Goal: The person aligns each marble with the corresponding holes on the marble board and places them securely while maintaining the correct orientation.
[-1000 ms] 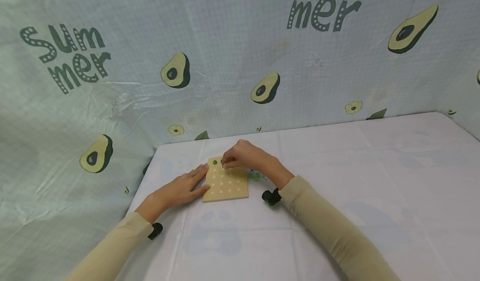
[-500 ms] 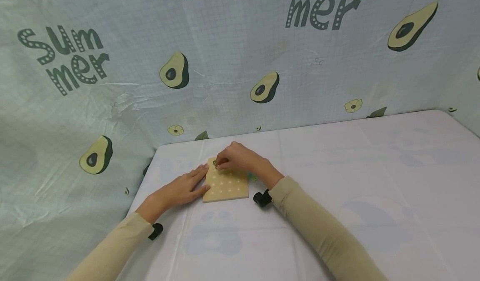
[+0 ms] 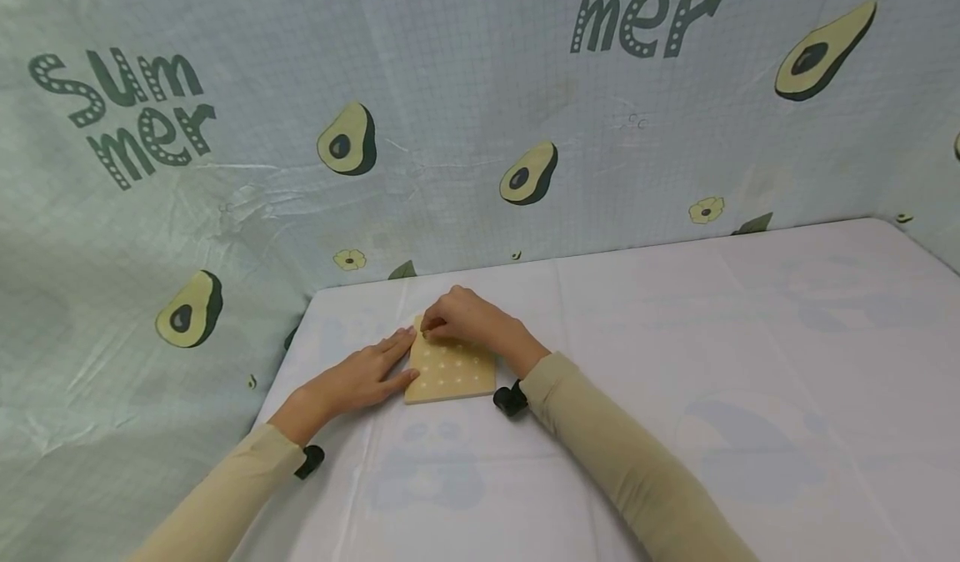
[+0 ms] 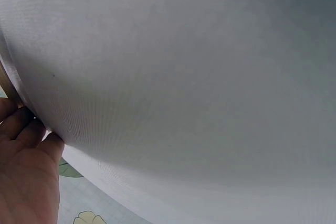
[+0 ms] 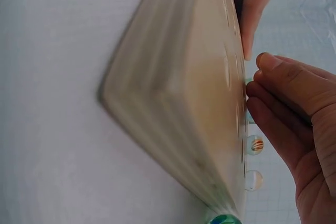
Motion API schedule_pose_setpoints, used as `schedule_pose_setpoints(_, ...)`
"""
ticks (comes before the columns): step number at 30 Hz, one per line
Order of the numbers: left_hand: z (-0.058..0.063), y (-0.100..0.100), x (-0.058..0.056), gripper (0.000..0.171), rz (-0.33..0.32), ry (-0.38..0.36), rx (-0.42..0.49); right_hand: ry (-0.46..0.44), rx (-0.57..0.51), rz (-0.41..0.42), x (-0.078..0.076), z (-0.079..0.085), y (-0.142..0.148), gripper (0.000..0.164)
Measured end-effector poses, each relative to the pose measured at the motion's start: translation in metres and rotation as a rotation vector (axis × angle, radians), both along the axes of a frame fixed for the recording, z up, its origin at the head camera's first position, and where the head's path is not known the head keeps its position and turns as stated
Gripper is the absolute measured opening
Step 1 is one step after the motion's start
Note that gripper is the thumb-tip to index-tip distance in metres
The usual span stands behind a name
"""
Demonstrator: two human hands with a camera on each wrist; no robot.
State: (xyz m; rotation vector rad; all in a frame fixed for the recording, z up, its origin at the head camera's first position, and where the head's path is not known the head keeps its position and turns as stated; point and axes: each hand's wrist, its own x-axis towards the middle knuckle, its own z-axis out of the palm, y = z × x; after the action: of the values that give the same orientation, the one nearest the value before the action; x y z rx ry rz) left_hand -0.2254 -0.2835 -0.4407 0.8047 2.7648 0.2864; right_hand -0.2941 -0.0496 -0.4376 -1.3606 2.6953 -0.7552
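Note:
A pale wooden board (image 3: 450, 376) with rows of shallow dimples lies on the table. My left hand (image 3: 365, 376) is spread flat with its fingertips against the board's left edge; the left wrist view catches its fingers (image 4: 26, 129) at that edge. Over the board's far left corner, my right hand (image 3: 465, 318) has its thumb and fingers gathered in a pinch. In the right wrist view a greenish glass marble (image 5: 249, 81) peeks out at those fingertips, mostly covered by them. Beyond them, a striped marble (image 5: 255, 145) and a clear marble (image 5: 254, 180) sit along the board.
A blue-green marble (image 5: 226, 219) is at the bottom of the right wrist view, beside the board. The white table covering (image 3: 675, 378) extends to the right. An avocado-print curtain (image 3: 450, 87) hangs behind the table and at its left.
My right hand has shifted left across the board to its far left corner, covering the green marble seen there earlier. Its wrist now hides the marbles right of the board. The left hand stays put.

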Motion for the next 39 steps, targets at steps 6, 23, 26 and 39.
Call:
schedule_pose_setpoints(6,-0.001,-0.001,-0.001,0.078,-0.006,0.005,0.005,0.011,0.03,-0.004,0.001,0.002,-0.003,0.017)
schedule_pose_setpoints(23,0.0,-0.001,0.001,0.079,-0.013,0.003,0.018,0.039,0.072,-0.031,0.003,0.001,-0.006,0.017)
schedule_pose_setpoints(26,0.0,-0.001,0.001,0.078,-0.01,0.002,0.019,0.038,0.084,-0.026,0.003,0.002,-0.006,0.018)
schedule_pose_setpoints(39,-0.002,-0.002,-0.001,0.08,0.009,0.005,-0.001,0.032,0.043,0.108,0.013,0.016,0.035,0.02)
